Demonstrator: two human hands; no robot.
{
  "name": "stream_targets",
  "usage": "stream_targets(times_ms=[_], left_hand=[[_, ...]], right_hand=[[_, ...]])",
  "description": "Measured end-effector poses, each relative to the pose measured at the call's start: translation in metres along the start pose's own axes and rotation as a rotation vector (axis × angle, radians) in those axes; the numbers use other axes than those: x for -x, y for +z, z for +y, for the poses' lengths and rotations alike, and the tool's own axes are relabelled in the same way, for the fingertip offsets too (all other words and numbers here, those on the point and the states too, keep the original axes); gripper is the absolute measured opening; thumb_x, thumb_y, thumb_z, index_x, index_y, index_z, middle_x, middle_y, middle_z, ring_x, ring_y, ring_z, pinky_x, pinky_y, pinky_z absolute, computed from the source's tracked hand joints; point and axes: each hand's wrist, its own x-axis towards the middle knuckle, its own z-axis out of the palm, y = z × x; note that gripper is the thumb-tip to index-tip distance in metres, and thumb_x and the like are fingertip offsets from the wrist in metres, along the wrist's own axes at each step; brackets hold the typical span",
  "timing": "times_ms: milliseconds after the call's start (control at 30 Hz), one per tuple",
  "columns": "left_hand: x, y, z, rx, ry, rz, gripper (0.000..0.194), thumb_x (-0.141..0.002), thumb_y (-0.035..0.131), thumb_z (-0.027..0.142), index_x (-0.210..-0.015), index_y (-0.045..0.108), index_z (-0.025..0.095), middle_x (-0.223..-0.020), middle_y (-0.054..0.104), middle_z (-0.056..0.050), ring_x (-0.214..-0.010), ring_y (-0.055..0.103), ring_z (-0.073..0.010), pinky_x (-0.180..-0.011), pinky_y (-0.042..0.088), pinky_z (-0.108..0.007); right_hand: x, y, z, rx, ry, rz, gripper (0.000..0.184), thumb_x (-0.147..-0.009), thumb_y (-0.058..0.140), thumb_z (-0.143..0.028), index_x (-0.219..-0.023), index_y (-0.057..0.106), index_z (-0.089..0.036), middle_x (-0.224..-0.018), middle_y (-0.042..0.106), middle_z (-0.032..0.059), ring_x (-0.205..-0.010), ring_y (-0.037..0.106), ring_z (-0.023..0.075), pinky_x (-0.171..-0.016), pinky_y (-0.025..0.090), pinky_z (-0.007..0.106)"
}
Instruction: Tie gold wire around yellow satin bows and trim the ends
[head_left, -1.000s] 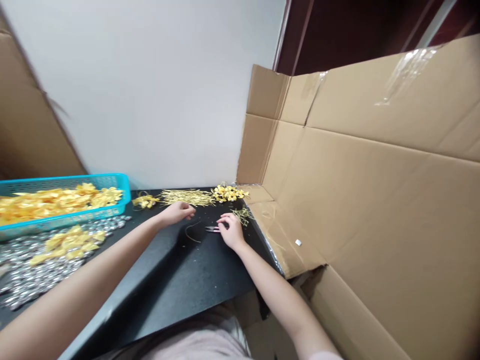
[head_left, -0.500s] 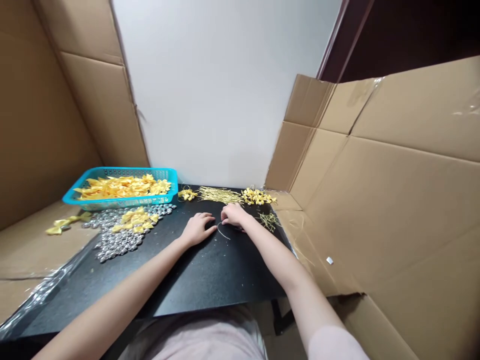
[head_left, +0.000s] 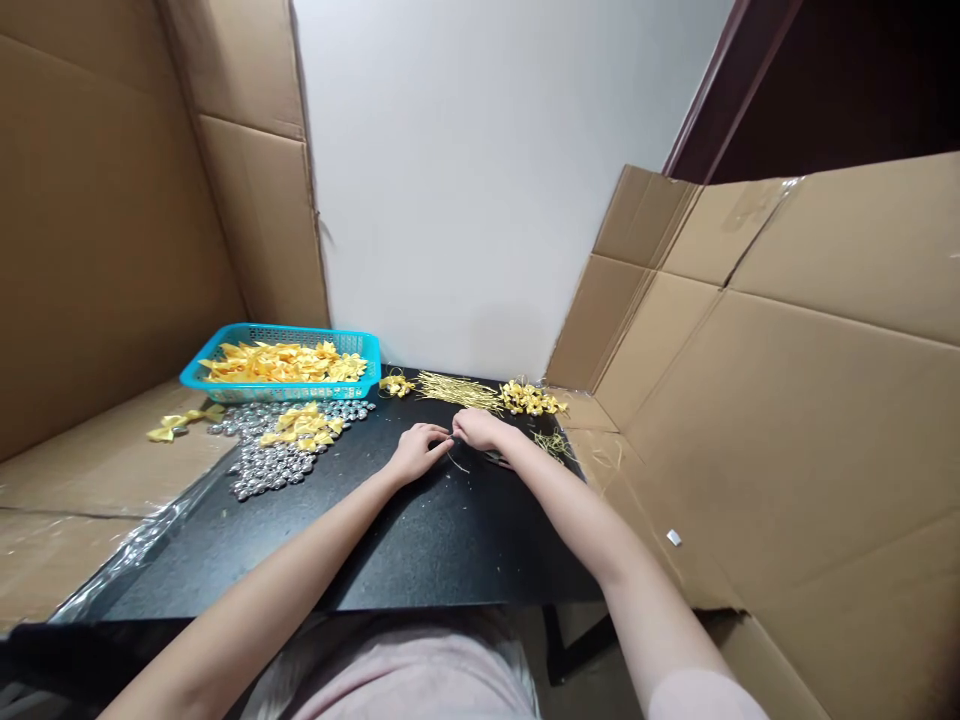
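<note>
in the head view, the left hand and the right hand meet over the black table, fingertips close together and perhaps touching. the fingers of both are bent inward; whether either is pinched on something is too small to tell. a thin cord curves on the near side of the fingertips, and i cannot say which hand, if any, has it. bringing both sets of fingertips to one spot probably gives finer control over so slight a thing.

beyond the hands lies a bundle of gold strands, roughly parallel, likely so that single ones come away easily. the yellow bow cluster sits beside its right end, within easy reach. tangled strands lie apart near the right edge, seemingly to stay out of the way. at left, silver beads spread under loose yellow bows, and the blue basket holds more bows, its walls presumably keeping them gathered.
</note>
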Motion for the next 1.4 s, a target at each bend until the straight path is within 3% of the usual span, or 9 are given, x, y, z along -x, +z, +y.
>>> stream_targets(times_ms=[233,333,433,633,800,1000,1233,1400], left_hand=[[0.004,-0.004,-0.007,0.290,-0.099,-0.111,0.027,-0.095,0.057,0.037,-0.104,0.064,0.013,-0.100,0.068,-0.006,-0.085,0.066,-0.0184,-0.078,0.056,-0.038],[0.008,-0.010,-0.012,0.409,-0.156,-0.135,0.027,-0.096,0.056,0.037,-0.106,0.063,0.013,-0.096,0.067,-0.005,-0.079,0.065,-0.0163,-0.072,0.057,-0.034],[0.010,-0.018,-0.018,0.511,-0.218,-0.150,0.027,-0.096,0.057,0.037,-0.107,0.063,0.013,-0.098,0.067,-0.005,-0.079,0.065,-0.0163,-0.071,0.057,-0.034],[0.005,-0.031,-0.030,0.709,-0.347,-0.121,0.028,-0.095,0.058,0.035,-0.113,0.061,0.014,-0.106,0.066,-0.007,-0.085,0.066,-0.0181,-0.074,0.057,-0.036],[0.003,-0.038,-0.028,0.872,-0.396,-0.051,0.023,-0.094,0.059,0.034,-0.101,0.064,0.013,-0.097,0.067,-0.006,-0.081,0.066,-0.0166,-0.072,0.056,-0.033],[0.008,-0.039,-0.012,1.071,-0.414,0.000,0.025,-0.088,0.057,0.031,-0.067,0.061,0.017,-0.116,0.070,-0.010,-0.108,0.065,-0.0230,-0.090,0.053,-0.035],[0.013,-0.037,-0.016,1.109,-0.457,0.101,0.026,-0.090,0.055,0.031,-0.068,0.060,0.019,-0.074,0.067,-0.002,-0.069,0.065,-0.0141,-0.077,0.054,-0.030],[0.010,-0.031,-0.023,1.085,-0.450,0.048,0.023,-0.095,0.057,0.035,-0.088,0.062,0.014,-0.077,0.062,0.001,-0.061,0.058,-0.0106,-0.059,0.052,-0.026]], right_hand=[[0.003,-0.002,-0.004,-0.367,-0.009,0.015,0.033,-0.095,0.058,-0.034,-0.123,0.057,-0.016,-0.123,0.059,0.0095,-0.104,0.062,0.0215,-0.087,0.055,0.042],[0.011,0.003,-0.009,-0.559,-0.028,0.075,0.025,-0.094,0.060,-0.032,-0.109,0.062,-0.013,-0.107,0.066,0.0072,-0.094,0.065,0.0184,-0.083,0.056,0.037],[0.020,0.012,-0.010,-0.738,-0.026,0.185,0.014,-0.086,0.065,-0.028,-0.088,0.063,-0.014,-0.084,0.070,0.0027,-0.082,0.068,0.0154,-0.078,0.055,0.031],[0.033,0.034,-0.005,-0.971,0.061,0.452,0.027,-0.072,0.071,-0.028,-0.093,0.060,-0.018,-0.076,0.069,0.0008,-0.076,0.069,0.0172,-0.076,0.054,0.032],[0.030,0.050,-0.007,-1.093,0.111,0.483,0.028,-0.067,0.075,-0.033,-0.086,0.062,-0.018,-0.072,0.070,0.0019,-0.070,0.070,0.0180,-0.071,0.055,0.033],[0.025,0.059,-0.017,-1.157,0.120,0.344,0.027,-0.064,0.079,-0.033,-0.079,0.063,-0.016,-0.068,0.071,0.0022,-0.063,0.069,0.0168,-0.065,0.056,0.031],[0.021,0.068,-0.027,-1.044,0.113,0.304,0.013,-0.065,0.075,-0.013,-0.074,0.067,-0.018,-0.062,0.068,0.0000,-0.056,0.064,0.0151,-0.060,0.053,0.029],[0.026,0.065,-0.032,-0.930,0.095,0.407,0.012,-0.067,0.073,-0.013,-0.078,0.072,-0.019,-0.074,0.072,0.0020,-0.070,0.067,0.0180,-0.072,0.054,0.032]])
